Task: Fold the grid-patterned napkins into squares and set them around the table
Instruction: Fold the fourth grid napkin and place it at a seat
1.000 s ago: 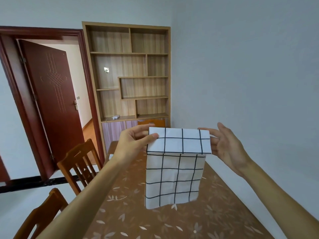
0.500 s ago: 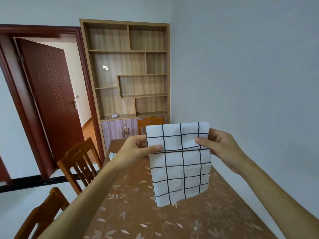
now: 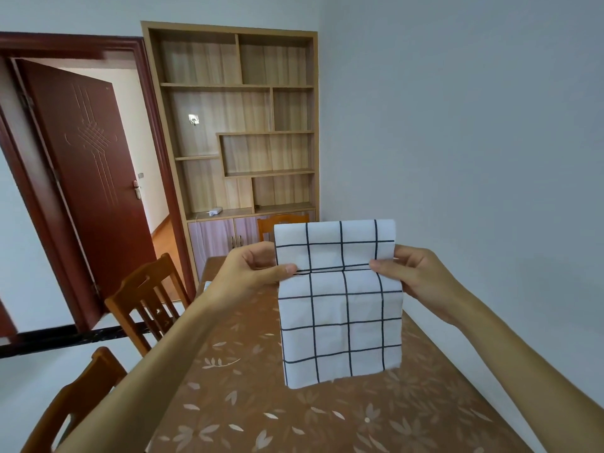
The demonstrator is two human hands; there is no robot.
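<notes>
- Napkin (image 3: 340,302), white with a black grid, hung in the air above the far half of the table (image 3: 294,413). Its top part was turned down as a flap facing the person.
- Left hand (image 3: 251,273) pinched the cloth's left edge at the flap line, thumb in front and fingers curled behind.
- Right hand (image 3: 415,273) pinched the right edge at the same height, in the same thumb-and-finger grip.
- This looked like mid-fold: the cloth was a tall rectangle, not a square. The next move probably called for folding the hanging part up with edges and grid lines matched, then laying the square at a place on the table.
- Left of the table stood an open door (image 3: 88,178), and two wooden chairs (image 3: 147,299) were drawn up to that side.
- Beyond the table's far end stood a shelf unit (image 3: 235,125) and another chair (image 3: 282,220).
- A bare wall (image 3: 474,158) ran close along the table's right side, so places there likely needed a reach across.
</notes>
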